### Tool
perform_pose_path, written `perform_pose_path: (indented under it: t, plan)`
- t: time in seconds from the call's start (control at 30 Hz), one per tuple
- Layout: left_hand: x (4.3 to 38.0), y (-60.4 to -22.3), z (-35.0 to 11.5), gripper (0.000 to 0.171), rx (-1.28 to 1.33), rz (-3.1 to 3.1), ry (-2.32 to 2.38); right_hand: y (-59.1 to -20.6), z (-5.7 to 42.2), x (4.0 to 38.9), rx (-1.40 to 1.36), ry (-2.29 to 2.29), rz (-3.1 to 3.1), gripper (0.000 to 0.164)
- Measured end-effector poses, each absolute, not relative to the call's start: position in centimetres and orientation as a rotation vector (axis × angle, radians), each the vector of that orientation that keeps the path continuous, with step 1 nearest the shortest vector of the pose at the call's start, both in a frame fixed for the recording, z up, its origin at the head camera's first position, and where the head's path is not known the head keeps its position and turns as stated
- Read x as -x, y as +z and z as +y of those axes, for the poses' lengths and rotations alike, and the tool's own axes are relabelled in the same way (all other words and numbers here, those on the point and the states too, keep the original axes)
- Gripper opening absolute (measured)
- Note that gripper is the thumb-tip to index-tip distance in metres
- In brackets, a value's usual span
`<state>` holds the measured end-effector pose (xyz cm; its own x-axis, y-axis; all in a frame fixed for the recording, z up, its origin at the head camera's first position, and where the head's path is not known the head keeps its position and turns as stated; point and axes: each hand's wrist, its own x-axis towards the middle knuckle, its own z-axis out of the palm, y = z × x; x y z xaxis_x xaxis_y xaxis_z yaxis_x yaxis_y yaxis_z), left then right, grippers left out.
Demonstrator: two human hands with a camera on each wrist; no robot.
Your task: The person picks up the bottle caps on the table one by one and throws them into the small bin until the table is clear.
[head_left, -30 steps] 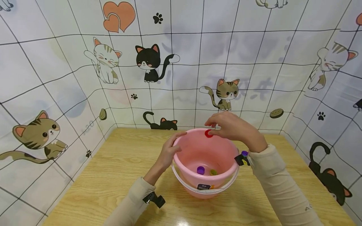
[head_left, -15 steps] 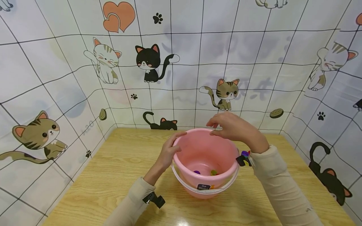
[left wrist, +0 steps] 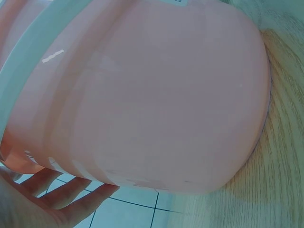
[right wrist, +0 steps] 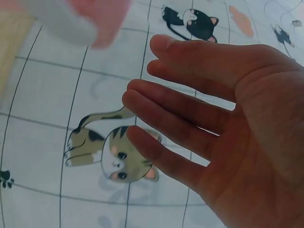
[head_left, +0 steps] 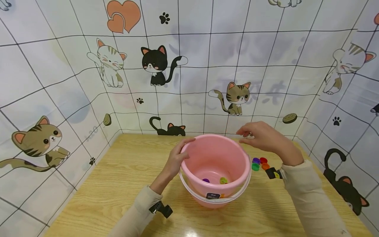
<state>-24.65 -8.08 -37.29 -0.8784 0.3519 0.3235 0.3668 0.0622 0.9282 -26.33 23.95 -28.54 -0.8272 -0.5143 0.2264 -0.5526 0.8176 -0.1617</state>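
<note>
Tabletop (head_left: 142, 161): pale, wood-grained, a bright glare at the near edge.
Walls (head_left: 193, 98): white sheeting with black grid lines, cartoon cats and paw prints.
Bucket: one, pink (head_left: 219, 154), upright on the tabletop, its single white handle (head_left: 237, 196) lowered in front.
Caps inside: two clearly seen, purple (head_left: 206, 180) and yellow-green (head_left: 223, 180).
Caps outside: four, clustered just right of the bucket: purple, red, green, orange (head_left: 265, 166).
Left hand (head_left: 174, 159): grips the bucket's rim.
Right hand (head_left: 262, 136): released, fingers loosely bent, raised beside the bucket.
</note>
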Motion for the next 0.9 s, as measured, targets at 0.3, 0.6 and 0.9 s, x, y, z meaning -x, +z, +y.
perform_pose_path:
  t: [0.3,0.6,0.9]
  plan:
    - [24.8,-37.3,-8.1,0.06,0.787,-2.279,-1.997,-31.4,27.1,26.2,-0.719,0.398,-2.862,0.025]
    - [24.6,-37.3,-8.1,0.06,0.768,-2.281,-1.999,-35.2,29.8,26.1,-0.633,0.542,-2.897,0.028]
    - [26.0,-38.7,-8.2,0.06,0.781,-2.27,-2.016,-39.2,31.9,26.4,-0.564,0.598,-2.837,0.026]
